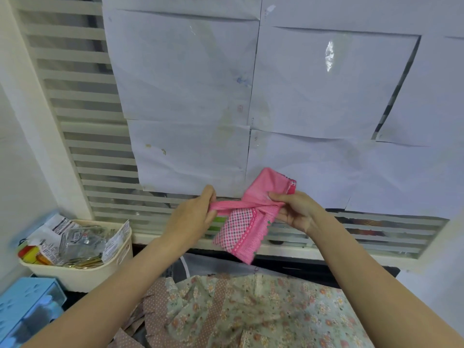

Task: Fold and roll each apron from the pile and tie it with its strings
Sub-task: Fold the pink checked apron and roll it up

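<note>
Two bare hands hold a folded pink apron [247, 222] up in the air, in front of a window papered with white sheets [321, 84] and above the work surface. The left hand [193, 217] has its fingers curled round the end of a pink strap [233, 205], which runs taut across the bundle's middle to the right hand [295, 209]. There the thumb and fingers pinch the bundle's right edge, where strap and cloth meet. The bundle tilts, its plain pink top corner toward the upper right and its checked, lace-trimmed lower end hanging free toward the window sill [288, 252]. Below the forearms lies a floral apron [263, 310] with brown dotted trim, spread over the near surface and well apart from the pink one. At the left a cream basket [82, 275] of packets stands near the left forearm, and a blue box [27, 300] lies at the lower left corner. Open air surrounds the bundle on all sides.
</note>
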Available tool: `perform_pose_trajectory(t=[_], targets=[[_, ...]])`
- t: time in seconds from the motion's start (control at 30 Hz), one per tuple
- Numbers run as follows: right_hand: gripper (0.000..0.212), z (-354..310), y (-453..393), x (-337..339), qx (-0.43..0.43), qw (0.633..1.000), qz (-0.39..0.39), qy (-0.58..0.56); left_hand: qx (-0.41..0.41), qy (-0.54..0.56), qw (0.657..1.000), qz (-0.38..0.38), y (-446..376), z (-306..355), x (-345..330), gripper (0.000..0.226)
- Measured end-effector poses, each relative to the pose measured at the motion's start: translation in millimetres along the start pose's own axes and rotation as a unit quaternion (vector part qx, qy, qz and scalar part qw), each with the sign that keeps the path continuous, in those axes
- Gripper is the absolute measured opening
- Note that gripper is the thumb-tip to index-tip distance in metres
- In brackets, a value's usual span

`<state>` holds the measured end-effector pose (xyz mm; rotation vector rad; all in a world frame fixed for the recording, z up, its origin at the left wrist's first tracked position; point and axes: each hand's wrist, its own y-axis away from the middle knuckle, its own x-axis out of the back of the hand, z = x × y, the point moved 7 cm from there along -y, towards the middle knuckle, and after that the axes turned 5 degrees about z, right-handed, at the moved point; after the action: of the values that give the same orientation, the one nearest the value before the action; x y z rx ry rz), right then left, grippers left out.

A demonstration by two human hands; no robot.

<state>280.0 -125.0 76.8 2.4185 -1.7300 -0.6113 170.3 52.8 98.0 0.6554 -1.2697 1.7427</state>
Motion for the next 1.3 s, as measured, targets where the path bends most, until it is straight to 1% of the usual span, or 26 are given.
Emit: perform_pose_trajectory(t=[0.03,0.07,0.13,0.17,0.2,0.27,0.33,0.43,0.47,0.53,0.6,0.7,0.73,0.8,0.87,0.93,0.97,1.03,1.07,1.1,1.13,1.17,1.2,1.23,1.27,1.3], targets=[[0.011,0,-1,-2,0.007,0.999,0.0,-0.036,0.046,0.078,0.996,-0.025,-2,-1,-4,0.004],[0.012,0,0,-5,0.012,0.998,-0.009,-0.057,0.108,0.176,0.977,-0.047,-4,-2,-5,0.007],[0.015,0,5,-13,0.014,0.997,-0.034,-0.075,0.216,0.331,0.913,-0.1,-7,-5,-11,0.017],[0.016,0,7,-16,0.012,0.995,-0.049,-0.081,0.231,0.345,0.902,-0.119,-9,-5,-11,0.022],[0.017,0,9,-19,0.008,0.994,-0.066,-0.088,0.23,0.341,0.903,-0.128,-11,-3,-9,0.026],[0.018,1,14,-25,0.002,0.99,-0.101,-0.099,0.238,0.346,0.9,-0.119,-13,-2,-5,0.031],[0.02,-1,17,-31,0.008,0.987,-0.127,-0.097,0.281,0.366,0.877,-0.132,-11,-2,-6,0.036],[0.021,-5,23,-37,0.026,0.986,-0.152,-0.063,0.328,0.417,0.83,-0.173,-7,4,-9,0.044],[0.022,-6,26,-40,0.033,0.986,-0.157,-0.046,0.336,0.43,0.821,-0.168,-8,6,-8,0.047],[0.022,-7,28,-45,0.051,0.987,-0.149,-0.031,0.349,0.42,0.825,-0.146,-12,5,-7,0.05],[0.02,-9,25,-46,0.069,0.989,-0.116,-0.053,0.368,0.427,0.819,-0.107,-18,5,-6,0.053],[0.02,-16,24,-49,0.073,0.983,-0.105,-0.134,0.392,0.481,0.782,-0.065,-25,6,0,0.056],[0.02,-19,24,-51,0.076,0.981,-0.11,-0.14,0.389,0.479,0.784,-0.062,-28,7,3,0.055],[0.018,-26,26,-55,0.089,0.982,-0.117,-0.122,0.368,0.43,0.821,-0.078,-33,8,13,0.053],[0.018,-33,28,-57,0.101,0.981,-0.121,-0.112,0.326,0.39,0.851,-0.129,-35,12,23,0.046],[0.02,-41,31,-60,0.103,0.978,-0.128,-0.132,0.256,0.396,0.862,-0.187,-39,19,30,0.027],[0.022,-46,32,-62,0.104,0.975,-0.136,-0.145,0.231,0.41,0.861,-0.194,-41,21,35,0.021],[0.03,-65,33,-63,0.138,0.975,-0.121,-0.125,0.205,0.397,0.88,-0.162,-53,20,55,0.022],[0.037,-86,33,-61,0.191,0.976,-0.077,-0.071,0.188,0.367,0.901,-0.135,-65,22,73,0.02],[0.046,-108,36,-55,0.259,0.966,0.002,0.006,0.172,0.332,0.92,-0.116,-75,26,89,0.018],[0.052,-138,48,-53,0.346,0.93,0.087,0.093,0.159,0.301,0.935,-0.099,-87,30,107,0.016],[0.052,-170,69,-62,0.444,0.871,0.126,0.168,0.149,0.274,0.946,-0.087,-99,36,126,0.016],[0.047,-192,91,-80,0.522,0.813,0.112,0.234,0.139,0.253,0.954,-0.083,-109,43,140,0.018],[0.043,-210,109,-106,0.565,0.759,0.075,0.314,0.127,0.23,0.962,-0.078,-122,52,158,0.021],[0.042,-216,117,-127,0.571,0.712,0.051,0.405,0.117,0.209,0.968,-0.077,-129,59,169,0.024],[0.041,-224,122,-143,0.571,0.671,0.053,0.47,0.101,0.192,0.973,-0.072,-137,69,182,0.025]])
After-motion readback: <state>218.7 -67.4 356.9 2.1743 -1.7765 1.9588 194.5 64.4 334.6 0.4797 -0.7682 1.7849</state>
